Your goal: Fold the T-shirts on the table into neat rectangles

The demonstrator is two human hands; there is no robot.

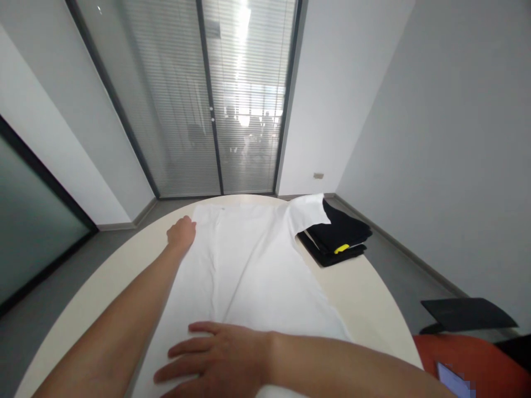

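Note:
A white T-shirt (257, 265) lies spread over the round table, with a sleeve draped at the far right and a few creases running down its left half. At the shirt's far left edge, my left hand (181, 233) is closed, its curled fingers pinching the cloth. Nearer to me, my right hand (224, 359) rests flat on the fabric with fingers spread, pointing left. The near end of the shirt is partly hidden by my right forearm and the picture's bottom edge.
A stack of folded black clothes (344, 229) with a yellow patch sits at the table's right, partly under the white sleeve. The pale tabletop (352, 293) curves around. An orange chair (452, 354) holding a phone (454, 380) stands at lower right. Glass doors (182, 110) are beyond.

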